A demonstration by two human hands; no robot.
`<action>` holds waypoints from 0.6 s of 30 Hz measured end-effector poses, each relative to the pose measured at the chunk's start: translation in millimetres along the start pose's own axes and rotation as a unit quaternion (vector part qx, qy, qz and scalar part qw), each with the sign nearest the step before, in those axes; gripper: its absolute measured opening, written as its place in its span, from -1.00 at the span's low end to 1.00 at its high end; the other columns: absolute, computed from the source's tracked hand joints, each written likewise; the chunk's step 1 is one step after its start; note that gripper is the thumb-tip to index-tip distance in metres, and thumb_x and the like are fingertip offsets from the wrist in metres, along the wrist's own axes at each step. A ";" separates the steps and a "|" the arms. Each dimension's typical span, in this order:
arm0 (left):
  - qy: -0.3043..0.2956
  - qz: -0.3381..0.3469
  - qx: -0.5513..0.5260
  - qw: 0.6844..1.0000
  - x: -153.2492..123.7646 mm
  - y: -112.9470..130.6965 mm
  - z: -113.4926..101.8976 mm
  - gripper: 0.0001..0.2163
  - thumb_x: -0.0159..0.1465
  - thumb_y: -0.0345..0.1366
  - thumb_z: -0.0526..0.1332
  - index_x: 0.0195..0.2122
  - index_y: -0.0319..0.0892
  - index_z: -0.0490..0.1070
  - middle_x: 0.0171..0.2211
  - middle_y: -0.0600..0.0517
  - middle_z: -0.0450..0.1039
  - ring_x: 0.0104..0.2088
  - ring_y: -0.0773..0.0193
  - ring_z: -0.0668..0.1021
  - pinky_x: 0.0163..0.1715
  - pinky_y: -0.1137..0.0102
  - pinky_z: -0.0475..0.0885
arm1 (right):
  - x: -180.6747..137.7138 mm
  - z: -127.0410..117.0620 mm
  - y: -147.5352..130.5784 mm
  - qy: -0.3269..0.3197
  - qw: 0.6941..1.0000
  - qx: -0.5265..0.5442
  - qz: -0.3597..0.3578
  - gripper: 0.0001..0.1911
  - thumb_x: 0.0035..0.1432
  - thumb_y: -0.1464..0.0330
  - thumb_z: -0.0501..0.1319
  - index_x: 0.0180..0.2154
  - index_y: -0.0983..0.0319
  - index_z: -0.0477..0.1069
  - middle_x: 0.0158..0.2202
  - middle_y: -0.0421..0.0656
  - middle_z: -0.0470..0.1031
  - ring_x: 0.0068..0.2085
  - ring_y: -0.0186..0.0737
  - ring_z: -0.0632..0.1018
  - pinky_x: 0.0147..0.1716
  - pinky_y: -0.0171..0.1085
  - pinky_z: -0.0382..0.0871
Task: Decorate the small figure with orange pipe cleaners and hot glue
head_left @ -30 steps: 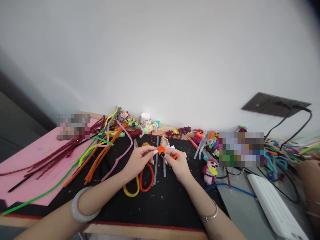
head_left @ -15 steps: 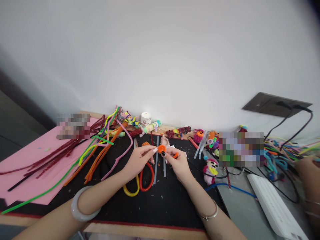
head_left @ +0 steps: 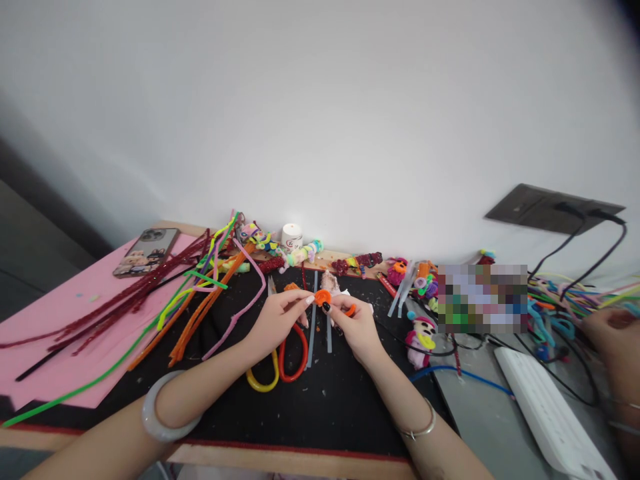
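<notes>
My left hand (head_left: 279, 319) and my right hand (head_left: 356, 325) meet above a black mat (head_left: 320, 407), both pinching a small coiled orange pipe cleaner piece (head_left: 323, 298). The fingers of each hand are closed on it; a short orange end sticks out by my right hand's fingers. Beneath the hands lie scissors with a yellow and a red handle loop (head_left: 280, 367) and two clear glue sticks (head_left: 313, 327). I wear a pale bangle on the left wrist and a thin metal one on the right.
Long pipe cleaners (head_left: 200, 300) in orange, green, pink and dark red fan across a pink sheet (head_left: 55, 333) at left, beside a phone (head_left: 146, 252). Small fuzzy figures (head_left: 423, 333) and a white jar (head_left: 291, 237) line the wall. A white power strip (head_left: 550, 413), cables and another person's hand (head_left: 613, 340) sit at right.
My hands stay almost still on the orange piece. The other person's hand at the right edge has shifted slightly up and left among the pipe cleaners.
</notes>
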State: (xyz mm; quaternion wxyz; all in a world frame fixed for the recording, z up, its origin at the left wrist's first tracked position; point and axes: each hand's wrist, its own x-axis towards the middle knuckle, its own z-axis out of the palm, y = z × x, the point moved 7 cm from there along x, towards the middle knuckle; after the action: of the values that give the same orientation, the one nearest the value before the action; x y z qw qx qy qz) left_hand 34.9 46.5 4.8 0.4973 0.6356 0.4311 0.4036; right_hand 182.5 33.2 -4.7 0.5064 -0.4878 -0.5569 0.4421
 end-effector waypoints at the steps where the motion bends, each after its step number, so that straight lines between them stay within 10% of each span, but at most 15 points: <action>1: 0.000 0.001 0.002 1.000 -0.1 -0.2 -0.3 -0.75 0.23 -0.18 0.09 -0.24 -0.24 0.44 -0.65 0.11 0.36 -0.59 0.35 0.44 -0.51 0.48 0.30 | 0.1 -0.2 -0.2 0.000 1.000 -0.003 -0.002 -0.86 0.00 0.33 0.24 -0.49 0.28 0.46 -0.59 -0.25 0.34 -0.57 -0.41 0.26 -0.59 -0.39 0.12; 18: -0.035 0.154 0.210 0.965 -2.4 21.2 1.9 -0.83 0.29 -0.30 -0.03 -0.35 -0.18 0.32 -0.53 0.11 0.30 -0.50 0.35 0.36 -0.44 0.47 0.21 | -2.2 1.4 -14.4 0.007 0.996 -0.084 -0.042 -0.86 0.01 0.34 0.20 -0.47 0.27 0.47 -0.60 -0.23 0.35 -0.55 -0.35 0.32 -0.55 -0.36 0.20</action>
State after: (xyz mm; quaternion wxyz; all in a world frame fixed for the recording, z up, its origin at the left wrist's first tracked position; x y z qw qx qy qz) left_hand 39.0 40.9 25.1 0.2992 0.7982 0.3851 0.3537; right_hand 179.7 29.1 9.1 0.4856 -0.5075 -0.6089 0.3687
